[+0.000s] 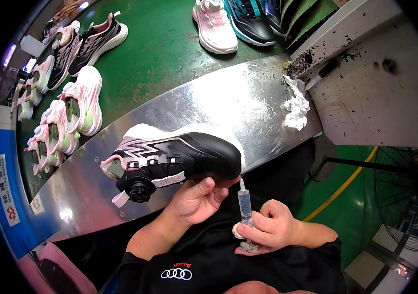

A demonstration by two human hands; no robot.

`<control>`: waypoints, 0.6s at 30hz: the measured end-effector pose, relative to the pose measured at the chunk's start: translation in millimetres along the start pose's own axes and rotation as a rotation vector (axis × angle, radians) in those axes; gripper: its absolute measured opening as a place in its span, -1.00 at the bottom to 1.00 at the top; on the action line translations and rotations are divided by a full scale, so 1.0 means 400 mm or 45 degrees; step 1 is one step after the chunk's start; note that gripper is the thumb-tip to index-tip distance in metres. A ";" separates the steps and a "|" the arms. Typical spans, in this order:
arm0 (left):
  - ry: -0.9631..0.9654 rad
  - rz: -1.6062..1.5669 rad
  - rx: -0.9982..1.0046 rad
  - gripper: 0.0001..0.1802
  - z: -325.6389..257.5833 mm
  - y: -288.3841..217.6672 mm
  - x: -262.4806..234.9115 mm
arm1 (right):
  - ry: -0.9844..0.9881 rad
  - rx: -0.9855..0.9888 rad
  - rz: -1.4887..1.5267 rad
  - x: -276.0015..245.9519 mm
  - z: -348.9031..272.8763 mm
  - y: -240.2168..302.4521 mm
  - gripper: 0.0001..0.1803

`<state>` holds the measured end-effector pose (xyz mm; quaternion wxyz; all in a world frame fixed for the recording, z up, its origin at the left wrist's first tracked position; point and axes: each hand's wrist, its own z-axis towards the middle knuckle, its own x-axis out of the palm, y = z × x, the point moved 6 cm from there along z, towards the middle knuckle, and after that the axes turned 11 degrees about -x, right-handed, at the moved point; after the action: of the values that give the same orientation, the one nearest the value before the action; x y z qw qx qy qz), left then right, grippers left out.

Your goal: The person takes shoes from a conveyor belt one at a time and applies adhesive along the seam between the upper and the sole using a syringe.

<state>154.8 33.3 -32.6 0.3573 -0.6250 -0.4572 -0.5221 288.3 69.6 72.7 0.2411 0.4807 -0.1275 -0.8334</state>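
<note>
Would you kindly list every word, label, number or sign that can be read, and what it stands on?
I'll leave the wording uncopied:
Blue panel: white label with dark characters, red emblem.
Black shirt: upside-down red lettering, white linked rings.
Syringe in the right hand: scale marks, too small to read.

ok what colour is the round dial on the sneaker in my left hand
The dial is black, seen best in the head view.

At left we see pink shoes near black shoes; up top, a pale shoe beside a teal-trimmed one; at right, crumpled tissue and a fan.
</note>
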 end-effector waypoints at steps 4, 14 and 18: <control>0.013 0.004 0.002 -0.58 0.004 -0.001 -0.004 | 0.000 0.004 0.002 0.001 -0.004 -0.003 -0.43; 0.104 -0.018 0.004 -0.57 0.002 0.002 0.000 | -0.001 -0.013 0.036 -0.004 -0.014 0.000 -0.43; 0.062 0.040 0.027 -0.54 -0.026 0.007 -0.028 | -0.218 -0.149 -0.099 -0.031 -0.057 0.025 -0.46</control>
<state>153.8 20.6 -41.5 0.3831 -0.6156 -0.4439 -0.5265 316.0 68.1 74.9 0.2245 0.3974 -0.0802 -0.8861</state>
